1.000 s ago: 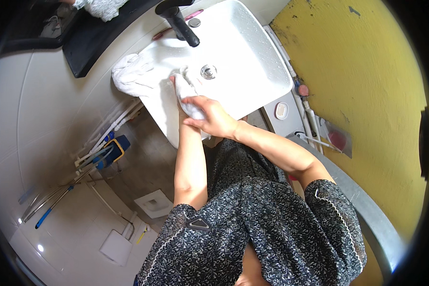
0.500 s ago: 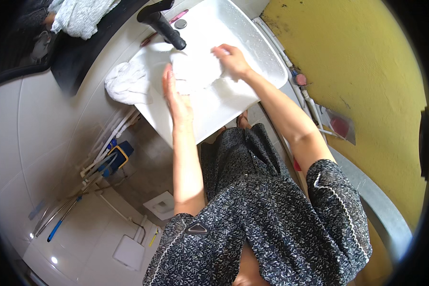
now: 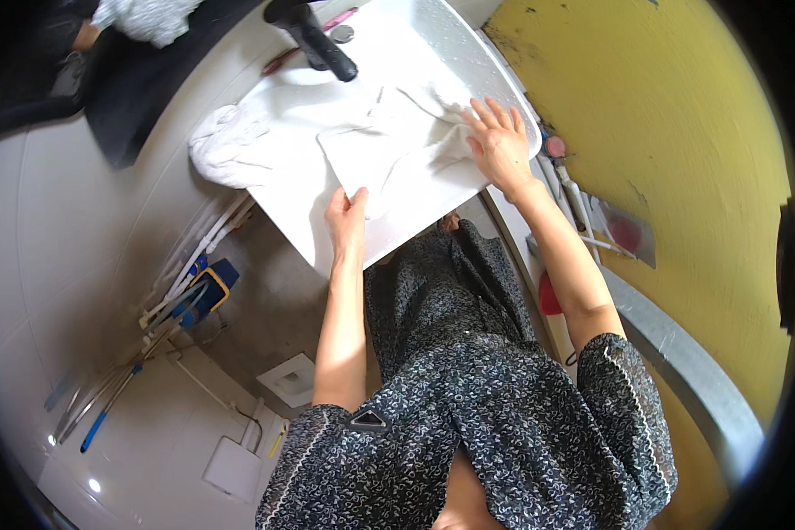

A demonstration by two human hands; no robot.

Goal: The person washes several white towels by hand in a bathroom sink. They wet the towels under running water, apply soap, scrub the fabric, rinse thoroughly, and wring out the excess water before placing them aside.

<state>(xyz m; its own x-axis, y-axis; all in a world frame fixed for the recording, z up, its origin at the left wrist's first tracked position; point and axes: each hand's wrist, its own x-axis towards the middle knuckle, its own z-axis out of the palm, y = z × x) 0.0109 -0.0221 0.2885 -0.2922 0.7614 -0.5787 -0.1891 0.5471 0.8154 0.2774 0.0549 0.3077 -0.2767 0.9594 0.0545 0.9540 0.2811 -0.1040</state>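
Observation:
A white cloth (image 3: 371, 155) lies spread and wrinkled inside the white sink (image 3: 296, 225), below the black faucet (image 3: 322, 49). At the sink's near side, my left hand (image 3: 347, 210) pinches the cloth's near edge between thumb and fingers. My right hand (image 3: 502, 148) is over the right part of the cloth, fingers spread, palm down. Whether its fingertips press on the fabric is hard to tell. Another bunched white cloth (image 3: 228, 148) rests over the sink's left corner.
A pink, slim object (image 3: 340, 18) lies behind the faucet, beside the round metal drain cap (image 3: 342, 34). Pipes (image 3: 574, 194) run along the yellow wall on the right. Below left stand a blue bucket (image 3: 208, 291) and long-handled tools (image 3: 110, 406).
My left hand has moved nearer to me and now grips the cloth's edge. My right hand has shifted right and spread its fingers. The cloth is spread wider.

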